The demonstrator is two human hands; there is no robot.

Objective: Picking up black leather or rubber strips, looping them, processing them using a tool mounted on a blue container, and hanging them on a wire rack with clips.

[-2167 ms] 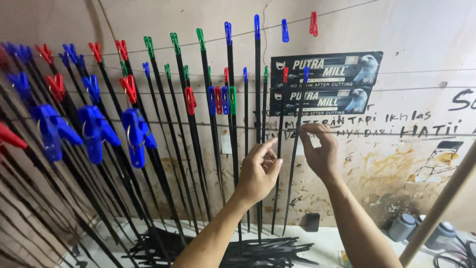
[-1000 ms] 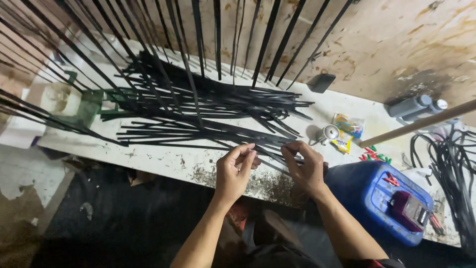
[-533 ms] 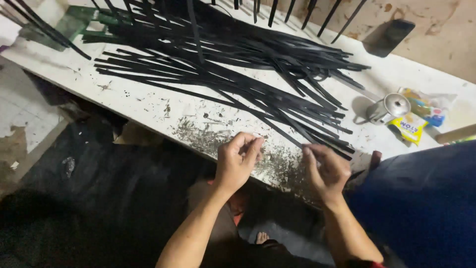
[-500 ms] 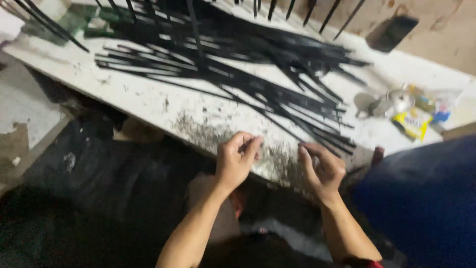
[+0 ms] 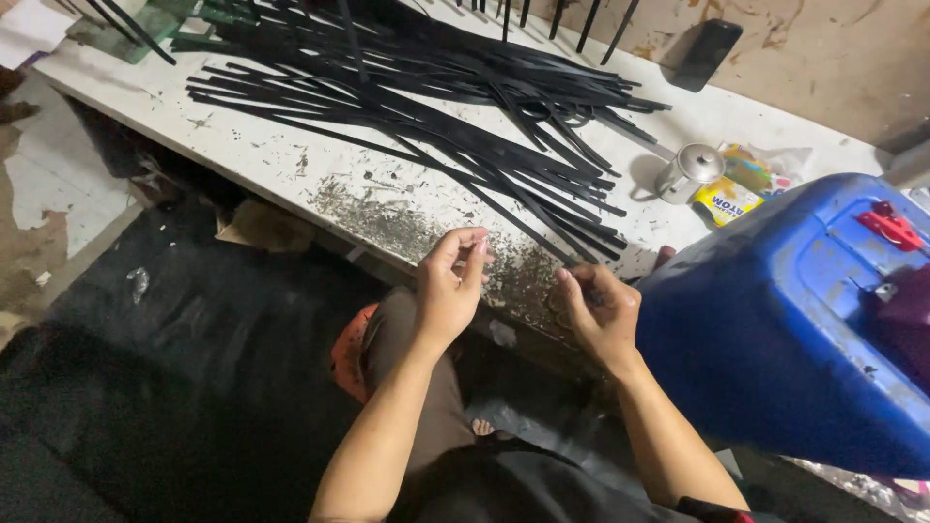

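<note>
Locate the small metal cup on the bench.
In the head view the small metal cup stands at the right of the white bench, just past the ends of the black strips, beside a yellow packet and above the blue drum.

Far on my bench: a phone against the wall; right of it, a small metal pot beside a yellow packet. Near right, a blue drum.

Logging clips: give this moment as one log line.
left hand: fingers pinched, contents unclear | right hand: curled beside black strips | white bench | blue drum right
</note>
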